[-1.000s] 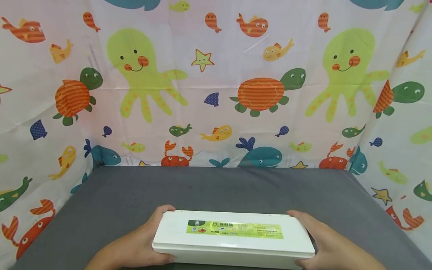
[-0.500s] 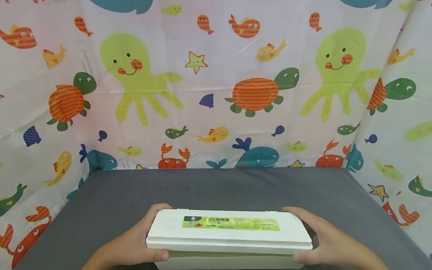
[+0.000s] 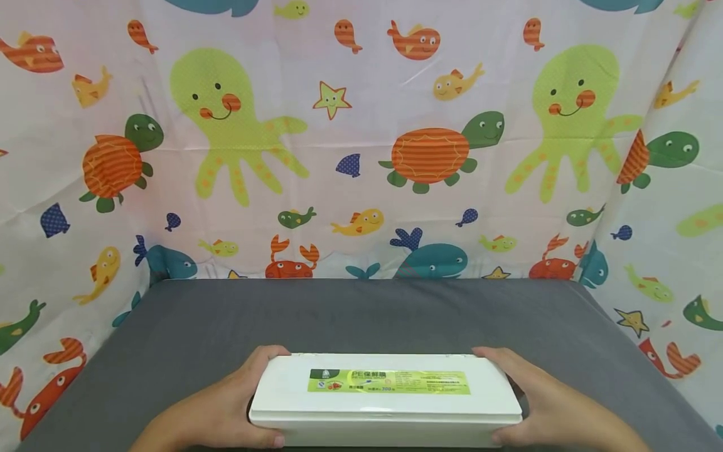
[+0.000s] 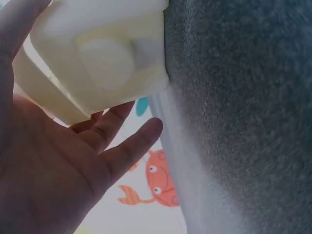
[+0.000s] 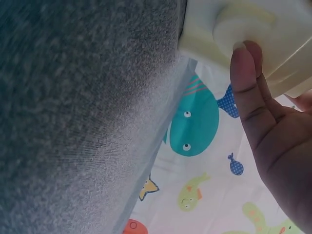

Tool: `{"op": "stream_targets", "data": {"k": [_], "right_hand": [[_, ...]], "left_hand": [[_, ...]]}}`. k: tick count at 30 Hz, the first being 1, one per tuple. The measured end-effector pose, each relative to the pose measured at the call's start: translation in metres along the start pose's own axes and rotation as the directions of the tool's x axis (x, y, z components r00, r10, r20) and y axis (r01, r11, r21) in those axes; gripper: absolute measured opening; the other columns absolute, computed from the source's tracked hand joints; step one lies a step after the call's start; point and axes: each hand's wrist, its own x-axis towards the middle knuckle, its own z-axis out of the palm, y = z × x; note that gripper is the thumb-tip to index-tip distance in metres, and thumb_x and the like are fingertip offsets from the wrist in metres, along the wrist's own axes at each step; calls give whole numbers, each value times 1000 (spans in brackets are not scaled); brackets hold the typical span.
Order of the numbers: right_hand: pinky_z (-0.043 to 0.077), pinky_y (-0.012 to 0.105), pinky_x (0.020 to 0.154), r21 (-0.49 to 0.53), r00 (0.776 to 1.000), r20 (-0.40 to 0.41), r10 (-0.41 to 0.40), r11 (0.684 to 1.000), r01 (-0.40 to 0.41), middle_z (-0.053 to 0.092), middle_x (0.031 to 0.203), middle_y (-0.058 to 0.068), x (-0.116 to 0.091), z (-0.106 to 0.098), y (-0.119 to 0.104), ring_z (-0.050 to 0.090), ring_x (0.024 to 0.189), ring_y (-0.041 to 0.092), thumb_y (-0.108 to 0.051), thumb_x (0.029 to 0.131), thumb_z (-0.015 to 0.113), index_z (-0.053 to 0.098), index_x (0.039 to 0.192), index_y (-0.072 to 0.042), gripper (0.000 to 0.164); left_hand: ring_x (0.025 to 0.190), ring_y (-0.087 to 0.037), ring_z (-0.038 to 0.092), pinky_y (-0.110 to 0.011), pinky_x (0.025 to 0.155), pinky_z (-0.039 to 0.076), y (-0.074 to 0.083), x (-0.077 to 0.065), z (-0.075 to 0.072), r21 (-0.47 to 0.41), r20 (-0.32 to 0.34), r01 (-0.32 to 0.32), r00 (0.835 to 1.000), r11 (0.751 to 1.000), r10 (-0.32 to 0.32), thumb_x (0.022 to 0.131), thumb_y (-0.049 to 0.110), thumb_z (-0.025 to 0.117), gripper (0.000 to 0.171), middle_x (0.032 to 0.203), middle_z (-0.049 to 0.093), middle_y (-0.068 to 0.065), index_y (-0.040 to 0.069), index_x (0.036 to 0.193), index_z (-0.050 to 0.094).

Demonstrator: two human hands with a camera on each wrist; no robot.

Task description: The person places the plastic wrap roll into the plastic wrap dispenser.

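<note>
A long white cling film box [image 3: 384, 402], with a yellow-green label [image 3: 390, 381] on its lid, lies crosswise at the near edge of the head view. My left hand [image 3: 226, 405] grips its left end, thumb at the front and fingers at the back corner. At the other end, my right hand [image 3: 556, 405] holds it the same way. The left wrist view shows the box's end wall [image 4: 109, 63] with a round shape in it, close to the grey cloth. In the right wrist view, fingertips touch the round part [image 5: 239, 31] of the opposite end. The lid looks down; the contents are hidden.
Grey cloth [image 3: 361, 314] covers the table around the box. Behind it and along both sides hangs a white curtain [image 3: 350, 188] printed with sea animals.
Half a second ago more of the box's front face showed; now it has tipped back so its lid faces the head view more. Both hands keep their hold. The head view shifted slightly.
</note>
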Motion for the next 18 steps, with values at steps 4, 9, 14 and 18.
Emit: {"op": "stream_targets", "data": {"k": [4,9,14,18], "right_hand": [[46,26,80,-42,1000,-3,15,999,-15,50,133,-9,1,0,-2,50,109,10,-41,72,90,38,149,-21,95],[46,26,80,-55,1000,0,23,998,-23,50,132,-9,1,0,-2,51,108,11,-42,72,90,38,149,-24,94],[47,27,78,-40,1000,-2,15,999,-15,53,129,-7,1,0,1,52,106,11,-37,72,91,42,147,-24,91],[46,28,79,5,999,24,34,999,-34,54,128,-4,2,0,3,52,107,12,-34,72,91,41,146,-25,90]], "left_hand": [[114,-20,50,-31,89,44,1,0,-1,12,7,5,1000,1000,-5,75,38,89,95,137,40,-1,22,146,26],[113,-18,51,-30,88,45,1,1,0,50,-7,-18,1000,999,18,74,33,90,94,137,38,3,22,144,28],[111,-17,52,-30,88,46,4,3,1,72,-7,-22,1000,997,22,74,27,89,92,136,38,5,22,143,29],[110,-18,52,-30,87,47,6,2,1,66,0,10,1000,998,-10,74,26,89,91,135,39,4,23,143,29]]}}
